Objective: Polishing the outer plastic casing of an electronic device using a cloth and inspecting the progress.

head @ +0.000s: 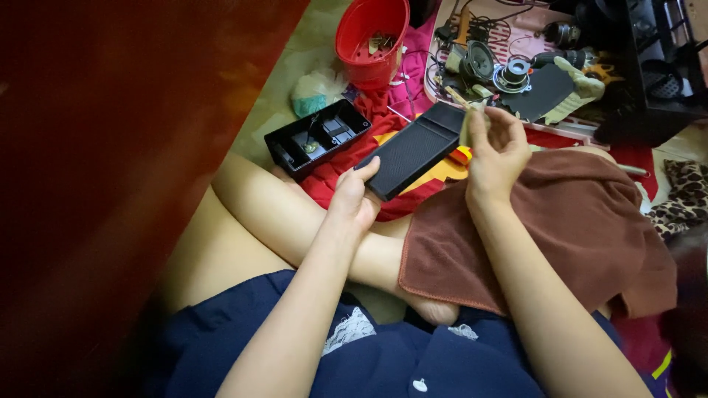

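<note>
The floor is pale green and looks smooth. A big dark red wall or board fills the left side and looks blurry. A red bucket stands on the floor near the top. Beside it lies a red cloth. A pink mat sits at the top right with round speaker parts on it. A black rack stands in the top right corner. The light is warm and dim.
</note>
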